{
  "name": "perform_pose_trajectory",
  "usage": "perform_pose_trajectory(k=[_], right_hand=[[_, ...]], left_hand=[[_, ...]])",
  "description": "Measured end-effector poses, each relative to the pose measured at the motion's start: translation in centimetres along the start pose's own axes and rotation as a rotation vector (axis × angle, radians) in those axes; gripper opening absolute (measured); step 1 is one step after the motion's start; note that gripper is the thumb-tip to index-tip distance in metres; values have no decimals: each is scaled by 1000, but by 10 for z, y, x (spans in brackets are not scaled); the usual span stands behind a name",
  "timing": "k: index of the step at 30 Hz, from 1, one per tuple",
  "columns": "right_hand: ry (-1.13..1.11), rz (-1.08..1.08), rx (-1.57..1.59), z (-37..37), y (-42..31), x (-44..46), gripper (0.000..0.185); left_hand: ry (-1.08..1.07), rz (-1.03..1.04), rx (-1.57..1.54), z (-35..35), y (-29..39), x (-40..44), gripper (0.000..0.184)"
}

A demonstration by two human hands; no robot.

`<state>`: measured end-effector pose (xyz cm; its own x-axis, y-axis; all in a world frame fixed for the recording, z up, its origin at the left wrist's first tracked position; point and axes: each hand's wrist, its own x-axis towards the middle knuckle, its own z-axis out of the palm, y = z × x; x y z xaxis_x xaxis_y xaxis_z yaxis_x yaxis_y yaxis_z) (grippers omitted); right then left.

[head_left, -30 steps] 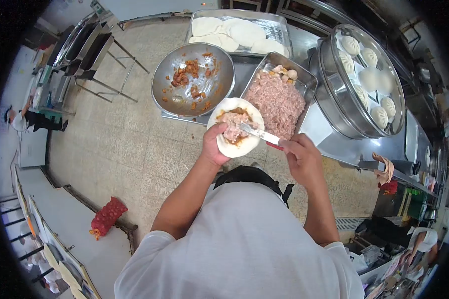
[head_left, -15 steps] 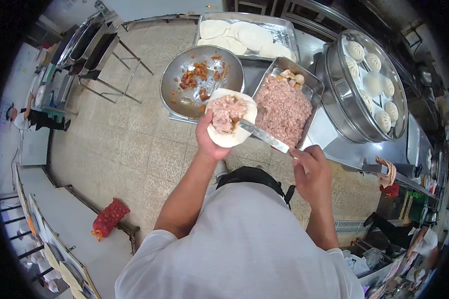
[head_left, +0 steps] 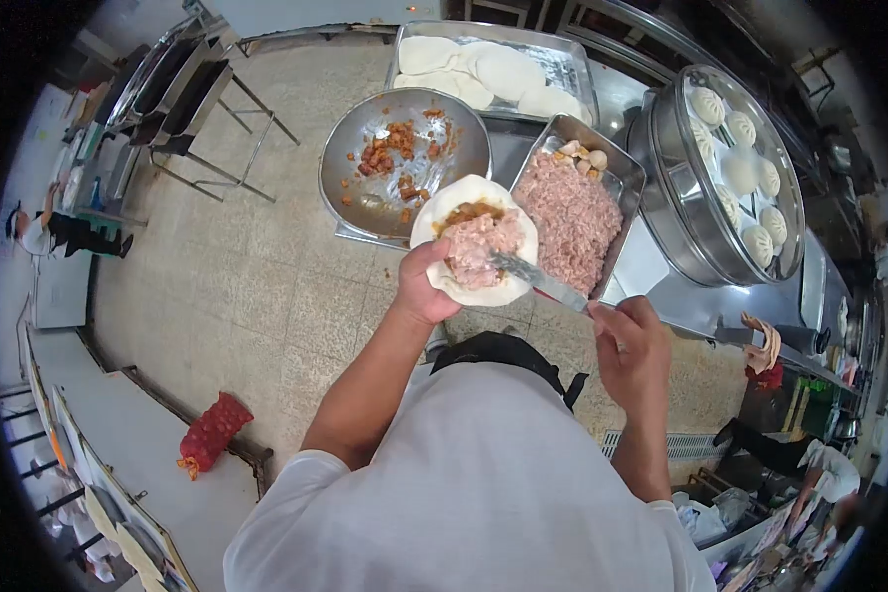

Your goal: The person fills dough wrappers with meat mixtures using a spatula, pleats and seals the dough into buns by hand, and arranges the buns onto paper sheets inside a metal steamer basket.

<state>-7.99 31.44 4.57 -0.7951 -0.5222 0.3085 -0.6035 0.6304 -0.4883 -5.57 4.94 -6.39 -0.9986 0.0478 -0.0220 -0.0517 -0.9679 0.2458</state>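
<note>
Dough round (head_left: 521, 237) is lying, pale and soft, in the left hand (head_left: 427, 286), just off the near left side of the meat tray (head_left: 617, 185); the thumb is pressing its edge while the other fingers are mostly hiding beneath. On the near side of that tray, the right hand (head_left: 629, 335) is grasping a spatula (head_left: 557, 288), fingers curling around its handle end. The flat metal blade is slanting up and leftward from those fingers, its tip touching the sticky pink mince (head_left: 483, 242) on the round, with glossy brown filling (head_left: 474, 211) showing beyond. Left of the tray, a curved steel bowl (head_left: 360, 123) is holding rust-coloured chunks (head_left: 377, 156); right of it, a round steamer (head_left: 667, 212) is bearing pleated buns (head_left: 758, 245); beyond it, thin dough sheets (head_left: 508, 71) are overlapping smoothly
</note>
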Motion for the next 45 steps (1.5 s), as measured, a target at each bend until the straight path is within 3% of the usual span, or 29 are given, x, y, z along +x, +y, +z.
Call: perform_pose_trajectory(k=[4,8,10,14,20,26,30,33,39,42,45], right_hand=[[30,201,234,-8,0,-2,24],[60,218,270,36,2,-2,21],[34,128,396,55,-4,0,23],[-6,35,175,31,-2,12,30],[-122,-55,111,38,0,12,36],[-174,-17,159,3,28,24,33],[-159,94,7,10,69,39,23],[-20,146,281,27,69,39,18],[-149,60,439,20,43,36,20],[-126,-78,422,19,50,30,23],[-143,-77,347,14,52,24,25]], left_hand=[[26,89,3,6,-2,-1,71],[69,126,48,7,-11,2,71],[75,113,61,3,-13,1,71],[112,89,40,-10,-11,-8,70],[139,122,92,-13,-16,-20,73],[88,194,13,-18,-6,-42,73],[4,258,-94,-44,9,-59,77],[60,235,-40,-42,6,-62,81],[-53,211,-51,-31,-4,-55,82],[-57,223,-59,-29,-5,-54,82],[-57,229,-76,-24,-4,-52,84]])
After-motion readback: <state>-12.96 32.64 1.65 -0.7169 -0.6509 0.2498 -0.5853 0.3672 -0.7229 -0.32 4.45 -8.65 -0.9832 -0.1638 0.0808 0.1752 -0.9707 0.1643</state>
